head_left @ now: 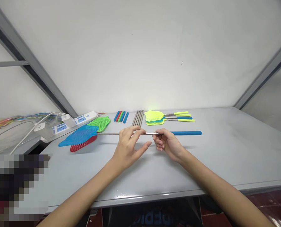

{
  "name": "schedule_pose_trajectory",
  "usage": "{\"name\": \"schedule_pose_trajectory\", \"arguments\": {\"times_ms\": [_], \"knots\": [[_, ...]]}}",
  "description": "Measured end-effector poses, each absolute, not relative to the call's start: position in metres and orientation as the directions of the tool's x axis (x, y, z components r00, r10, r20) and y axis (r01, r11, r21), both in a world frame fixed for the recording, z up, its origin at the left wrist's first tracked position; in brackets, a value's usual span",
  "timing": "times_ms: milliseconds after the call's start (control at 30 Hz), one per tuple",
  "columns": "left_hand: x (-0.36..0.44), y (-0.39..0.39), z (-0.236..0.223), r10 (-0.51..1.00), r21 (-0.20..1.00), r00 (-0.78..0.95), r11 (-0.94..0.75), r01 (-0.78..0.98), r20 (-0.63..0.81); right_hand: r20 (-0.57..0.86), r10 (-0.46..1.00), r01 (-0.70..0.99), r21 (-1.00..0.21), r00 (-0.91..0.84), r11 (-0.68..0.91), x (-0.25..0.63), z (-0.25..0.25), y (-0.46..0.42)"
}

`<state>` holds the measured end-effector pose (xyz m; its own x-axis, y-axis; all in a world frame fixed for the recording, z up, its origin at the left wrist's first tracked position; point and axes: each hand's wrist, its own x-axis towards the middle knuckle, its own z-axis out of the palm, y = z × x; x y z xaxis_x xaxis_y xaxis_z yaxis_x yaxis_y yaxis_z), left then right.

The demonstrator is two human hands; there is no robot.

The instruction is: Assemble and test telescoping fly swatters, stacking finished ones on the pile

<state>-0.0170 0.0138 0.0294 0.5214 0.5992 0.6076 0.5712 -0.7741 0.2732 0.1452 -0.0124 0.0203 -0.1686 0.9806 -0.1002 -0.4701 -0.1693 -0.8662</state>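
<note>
A fly swatter with a blue mesh head (pixel 80 136), a thin metal rod (pixel 108 134) and a blue handle (pixel 186 133) lies crosswise in front of me, held above the table. My right hand (pixel 165 140) is closed on the rod where it meets the handle, thumb and fingers pinched together. Over the rod's middle stretches my left hand (pixel 128 143), its thumb spread away from the fingers; the fingers touch or hover at the rod. Red (pixel 83 144) and green (pixel 103 123) mesh heads lie behind and beneath the blue head.
At the back are several coloured handles (pixel 121 116), several metal rods (pixel 138 118) and a pile of yellow and blue swatters (pixel 154 116). A white power strip (pixel 86 117) with plugs and cables stands at the left. The table's front edge (pixel 140 199) runs below my forearms.
</note>
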Motion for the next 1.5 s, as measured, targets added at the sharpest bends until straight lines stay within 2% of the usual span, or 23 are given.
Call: {"name": "schedule_pose_trajectory", "arguments": {"times_ms": [233,400,567,633,967,1267,1500], "knots": [[0.000,0.032,0.042,0.565,0.193,0.718,-0.821,0.537,0.407,-0.079,0.986,-0.528,-0.837,-0.146,-0.146,0.147,0.019,-0.009],[0.007,0.038,0.036,0.535,0.179,0.727,-0.840,0.512,0.431,-0.108,0.991,-0.562,-0.816,-0.078,-0.134,0.151,0.017,-0.005],[0.002,0.037,0.030,0.497,-0.020,0.735,-0.823,0.568,0.461,-0.098,0.990,-0.510,-0.849,-0.099,-0.135,0.150,0.018,-0.008],[0.000,0.038,0.028,0.485,-0.052,0.745,-0.822,0.566,0.457,-0.102,0.990,-0.487,-0.863,-0.101,-0.138,0.149,0.019,-0.009],[-0.004,0.035,0.020,0.479,0.012,0.735,-0.842,0.540,0.480,-0.124,0.986,-0.449,-0.879,-0.111,-0.161,0.149,0.019,-0.009],[-0.004,0.032,0.022,0.545,0.100,0.660,-0.804,0.586,0.518,-0.095,0.984,-0.402,-0.903,-0.153,-0.150,0.148,0.018,-0.010],[-0.006,0.032,0.024,0.570,0.167,0.660,-0.804,0.570,0.490,-0.094,0.980,-0.376,-0.914,-0.174,-0.155,0.147,0.018,-0.012]]}}
